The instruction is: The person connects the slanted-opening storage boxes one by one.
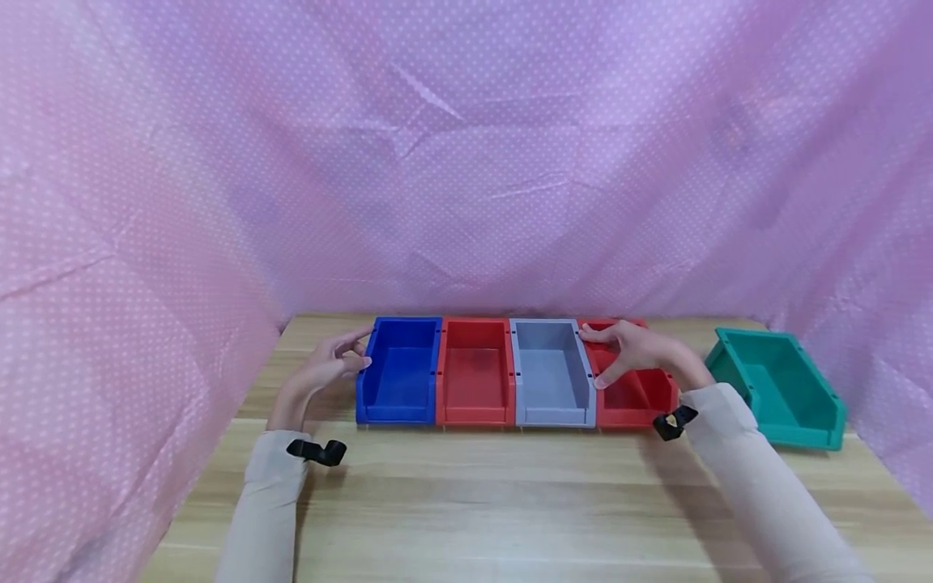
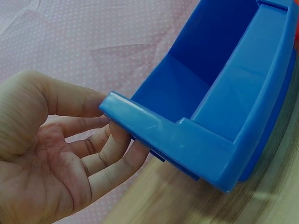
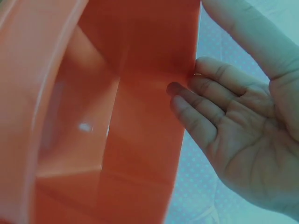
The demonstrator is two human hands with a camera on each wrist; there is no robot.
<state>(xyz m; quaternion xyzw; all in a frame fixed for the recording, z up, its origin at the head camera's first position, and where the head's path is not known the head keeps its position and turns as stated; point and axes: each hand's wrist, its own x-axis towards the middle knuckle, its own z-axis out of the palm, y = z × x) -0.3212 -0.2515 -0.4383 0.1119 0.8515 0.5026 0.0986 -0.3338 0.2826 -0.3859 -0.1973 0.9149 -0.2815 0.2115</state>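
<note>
In the head view, a blue bin [image 1: 398, 368], a red bin [image 1: 475, 368], a grey bin [image 1: 551, 368] and a second red bin [image 1: 634, 417] stand side by side in a row. My left hand [image 1: 331, 364] is at the blue bin's outer left side. In the left wrist view its thumb and fingertips touch the rim and side wall of the blue bin [image 2: 173, 140]. My right hand [image 1: 634, 352] reaches over the second red bin, thumb and fingers spread along the border with the grey one. Its fingers lie against a red wall [image 3: 145, 126] in the right wrist view.
A green bin [image 1: 783, 389] stands apart at the right, turned at an angle. The wooden table [image 1: 466, 502] carries all the bins. Pink dotted cloth [image 1: 466, 202] hangs behind and at both sides. A black clip [image 1: 317, 452] sits on the left sleeve.
</note>
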